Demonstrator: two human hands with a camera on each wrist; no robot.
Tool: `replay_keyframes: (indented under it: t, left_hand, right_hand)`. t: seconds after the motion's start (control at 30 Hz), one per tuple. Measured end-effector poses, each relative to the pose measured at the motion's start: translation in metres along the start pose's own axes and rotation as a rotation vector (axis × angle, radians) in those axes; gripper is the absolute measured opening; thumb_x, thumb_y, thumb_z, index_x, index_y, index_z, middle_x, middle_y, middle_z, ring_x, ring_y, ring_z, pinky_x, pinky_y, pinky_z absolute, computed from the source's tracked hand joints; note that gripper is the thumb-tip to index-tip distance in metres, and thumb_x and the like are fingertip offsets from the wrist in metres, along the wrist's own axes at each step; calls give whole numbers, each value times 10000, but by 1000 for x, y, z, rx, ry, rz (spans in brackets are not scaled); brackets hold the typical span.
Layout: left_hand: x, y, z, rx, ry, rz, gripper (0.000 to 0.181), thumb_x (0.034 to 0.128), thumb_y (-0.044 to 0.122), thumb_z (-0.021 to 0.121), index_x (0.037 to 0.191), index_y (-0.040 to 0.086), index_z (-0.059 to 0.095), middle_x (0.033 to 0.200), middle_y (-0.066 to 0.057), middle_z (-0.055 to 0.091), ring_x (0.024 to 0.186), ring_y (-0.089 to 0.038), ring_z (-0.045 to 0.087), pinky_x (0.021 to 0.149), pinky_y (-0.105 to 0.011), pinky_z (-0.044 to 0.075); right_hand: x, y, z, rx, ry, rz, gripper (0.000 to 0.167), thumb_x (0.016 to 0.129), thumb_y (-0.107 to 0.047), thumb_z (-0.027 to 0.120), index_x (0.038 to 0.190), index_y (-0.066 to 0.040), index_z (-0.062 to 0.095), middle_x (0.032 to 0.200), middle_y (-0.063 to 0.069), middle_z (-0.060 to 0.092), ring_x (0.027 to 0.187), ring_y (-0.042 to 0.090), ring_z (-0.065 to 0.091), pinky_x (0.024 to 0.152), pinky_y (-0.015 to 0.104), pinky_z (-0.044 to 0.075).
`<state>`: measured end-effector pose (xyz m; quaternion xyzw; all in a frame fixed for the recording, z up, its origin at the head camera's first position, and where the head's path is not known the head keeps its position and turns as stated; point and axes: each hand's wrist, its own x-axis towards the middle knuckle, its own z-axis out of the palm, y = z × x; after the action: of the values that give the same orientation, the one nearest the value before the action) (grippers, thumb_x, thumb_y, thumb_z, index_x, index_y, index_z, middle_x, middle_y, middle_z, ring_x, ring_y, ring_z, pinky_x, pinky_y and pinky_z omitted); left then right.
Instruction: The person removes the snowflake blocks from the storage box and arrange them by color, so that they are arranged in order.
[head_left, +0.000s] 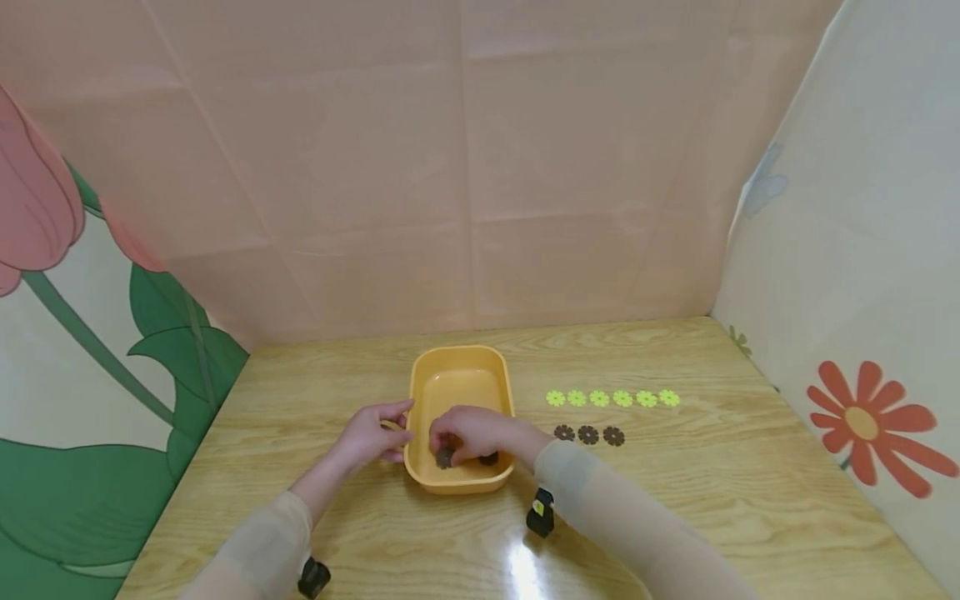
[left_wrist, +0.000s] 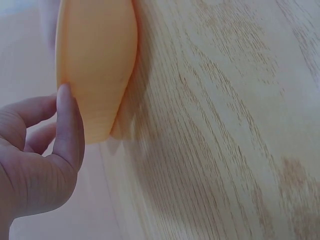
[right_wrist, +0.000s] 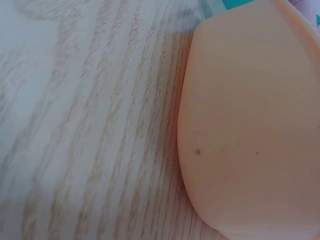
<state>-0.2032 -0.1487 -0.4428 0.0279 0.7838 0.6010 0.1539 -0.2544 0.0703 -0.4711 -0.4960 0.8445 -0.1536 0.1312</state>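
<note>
A yellow-orange plastic tub (head_left: 460,486) sits on the wooden table. My left hand (head_left: 372,433) rests its fingertips against the tub's left rim, the fingers loosely extended; the left wrist view shows this hand (left_wrist: 45,150) touching the edge of the tub wall (left_wrist: 97,60). Reaching inside over the right rim, my right hand (head_left: 476,432) pinches a dark brown flower-shaped piece (head_left: 445,457) near the tub floor. Another dark piece (head_left: 489,459) lies in the tub, partly under the hand. In the right wrist view only the tub's outer wall (right_wrist: 250,125) shows, the hand hidden.
Right of the tub, several yellow-green flower pieces (head_left: 599,398) lie in a row. Nearer to me runs a shorter row of three brown flower pieces (head_left: 588,435). A pink-brown sheet (head_left: 465,167) hangs behind the table; flower-printed panels flank both sides.
</note>
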Motion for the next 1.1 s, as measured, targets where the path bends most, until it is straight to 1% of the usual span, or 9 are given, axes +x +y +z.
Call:
replay_keyframes:
  t: [0.13, 0.2, 0.3, 0.47, 0.57, 0.7, 0.83, 0.97, 1.1]
  left_hand:
    - [0, 0, 0, 3, 5, 3, 593, 863, -91, 686, 1419, -33, 486, 1083, -205, 540, 730, -222, 595, 615, -372, 648]
    - [1, 0, 1, 3, 8, 3, 589, 864, -97, 679, 1417, -36, 486, 1081, -209, 542, 723, -208, 591, 610, -365, 647]
    - [1, -1, 1, 2, 5, 5, 582, 869, -101, 669, 1418, -40, 483, 1078, -211, 540, 719, -192, 586, 603, -354, 646]
    - [1, -1, 1, -1, 4, 0, 580, 876, -99, 663, 1422, -40, 478, 1073, -201, 539, 718, -185, 580, 607, -349, 645]
    - [1, -1, 1, 0, 4, -2, 582, 876, -99, 663, 1423, -40, 475, 1077, -207, 540, 720, -191, 585, 614, -358, 647]
    - [1, 0, 1, -1, 6, 1, 583, 875, -101, 664, 1423, -38, 476, 1076, -209, 539, 719, -185, 585, 618, -362, 648]
    - [2, 1, 1, -5, 10, 9, 581, 874, -103, 667, 1420, -41, 479, 1068, -203, 541, 713, -182, 584, 614, -361, 648]
    - [3, 1, 2, -4, 6, 9, 578, 876, -103, 662, 1420, -43, 477, 1075, -209, 538, 724, -194, 591, 613, -357, 647]
    - [4, 1, 2, 5, 10, 4, 577, 875, -100, 666, 1419, -39, 482, 1082, -210, 539, 720, -194, 590, 604, -345, 645]
  right_hand:
    - [-1, -1, 0, 2, -9, 3, 269, 810, -125, 820, 1022, -179, 665, 847, -113, 603, 794, 39, 531, 733, 152, 459]
    - [-2, -2, -1, 9, -10, 19, 257, 825, -117, 805, 1034, -171, 666, 831, -104, 603, 771, 37, 532, 706, 148, 460]
    - [-4, -4, -3, 34, 2, 46, 245, 838, -107, 789, 1043, -160, 663, 838, -85, 625, 770, 41, 547, 706, 156, 474]
    - [-14, -7, -14, 111, 59, 77, 222, 863, -106, 767, 1047, -157, 653, 843, -87, 642, 765, 42, 568, 701, 180, 504]
    - [-26, -7, -25, 161, 112, 91, 209, 885, -121, 752, 1063, -157, 651, 834, -113, 618, 747, 32, 555, 674, 183, 513]
    - [-50, -4, -40, 205, 206, 107, 227, 894, -138, 747, 1102, -139, 658, 847, -104, 598, 752, 53, 551, 661, 210, 532]
    - [-82, 6, -48, 246, 306, 137, 245, 888, -129, 750, 1117, -124, 665, 891, -91, 611, 803, 67, 581, 711, 233, 564]
    - [-119, 21, -47, 287, 402, 190, 263, 883, -139, 755, 1130, -119, 666, 919, -80, 637, 833, 91, 600, 729, 258, 578]
    - [-158, 42, -42, 278, 496, 249, 278, 883, -133, 755, 1144, -116, 662, 918, -76, 638, 824, 104, 596, 710, 263, 573]
